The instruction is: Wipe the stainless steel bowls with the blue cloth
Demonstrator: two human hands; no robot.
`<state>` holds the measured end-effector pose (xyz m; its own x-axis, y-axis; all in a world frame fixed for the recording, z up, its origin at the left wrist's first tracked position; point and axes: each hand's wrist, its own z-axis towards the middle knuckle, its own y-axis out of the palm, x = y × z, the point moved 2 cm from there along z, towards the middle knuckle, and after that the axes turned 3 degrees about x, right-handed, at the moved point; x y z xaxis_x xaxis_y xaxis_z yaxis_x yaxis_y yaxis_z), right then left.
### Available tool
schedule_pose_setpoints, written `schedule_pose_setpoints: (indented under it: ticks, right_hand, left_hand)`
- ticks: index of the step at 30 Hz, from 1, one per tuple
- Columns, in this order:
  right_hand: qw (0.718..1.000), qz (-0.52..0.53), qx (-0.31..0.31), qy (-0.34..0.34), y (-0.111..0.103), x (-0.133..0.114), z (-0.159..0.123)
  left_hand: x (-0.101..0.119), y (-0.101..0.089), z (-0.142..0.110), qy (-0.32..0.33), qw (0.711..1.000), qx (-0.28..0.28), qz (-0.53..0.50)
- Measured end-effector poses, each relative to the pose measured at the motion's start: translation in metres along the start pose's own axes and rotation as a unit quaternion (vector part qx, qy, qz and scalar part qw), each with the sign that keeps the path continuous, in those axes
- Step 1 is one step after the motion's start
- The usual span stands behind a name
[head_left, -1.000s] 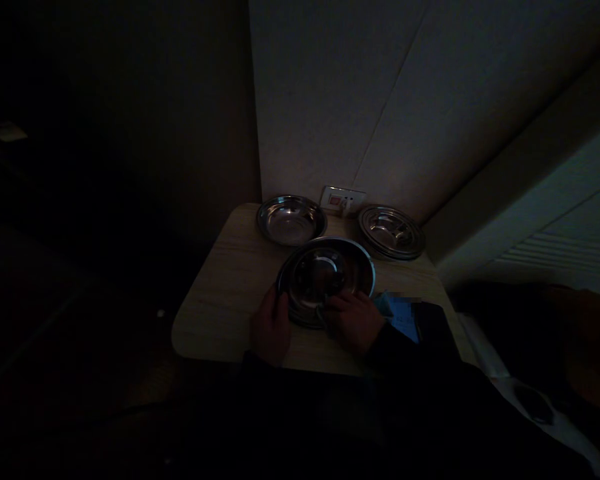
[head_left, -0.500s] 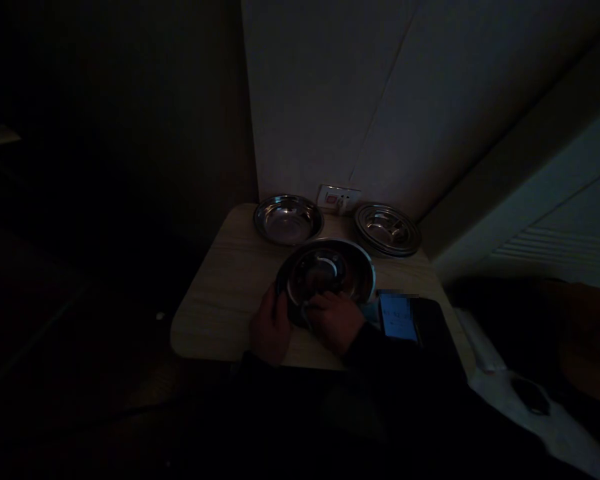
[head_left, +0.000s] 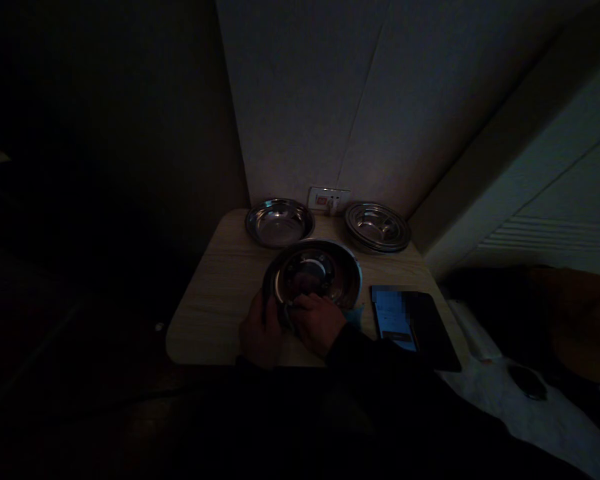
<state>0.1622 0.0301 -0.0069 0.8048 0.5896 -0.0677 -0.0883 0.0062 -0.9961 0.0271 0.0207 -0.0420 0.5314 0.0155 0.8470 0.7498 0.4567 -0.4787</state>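
Observation:
A large steel bowl stands near the front of the small wooden table. My left hand grips its near left rim, with the thumb toward the inside. Over the near rim, my right hand is closed, its fingers bent into the bowl. A bluish cloth shows beside the right wrist, and a bit of it appears by the fingertips. The dim light hides much of the fingers and the cloth.
A shallow steel bowl stands at the back left of the table. Several stacked steel bowls are at the back right. A lit phone lies on a dark flat object. Behind, a wall socket holds a plug.
The view has shifted, so the table things sit slightly further left. Both hands stay at the bowl's near rim, and the phone is less covered by my right sleeve.

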Motion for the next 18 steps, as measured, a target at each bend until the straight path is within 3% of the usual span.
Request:
schedule_pose_setpoints:
  ticks: [4, 11, 15, 18]
  right_hand:
    - [0.996, -0.060, -0.044, -0.056, -0.004, 0.014, -0.013]
    - [0.999, -0.030, 0.010, -0.020, 0.004, 0.000, -0.004]
    - [0.996, -0.060, -0.027, -0.061, -0.001, 0.013, -0.016]
    - [0.997, -0.062, -0.033, -0.039, 0.000, 0.013, -0.016]
  left_hand:
    - [0.000, 0.002, -0.001, 0.011, 1.000, -0.004, -0.022]
    - [0.002, 0.002, 0.002, 0.000, 1.000, 0.012, 0.018]
    - [0.003, 0.003, 0.001, -0.004, 1.000, 0.011, 0.007]
    - [0.005, 0.007, 0.000, 0.002, 1.000, 0.014, -0.001]
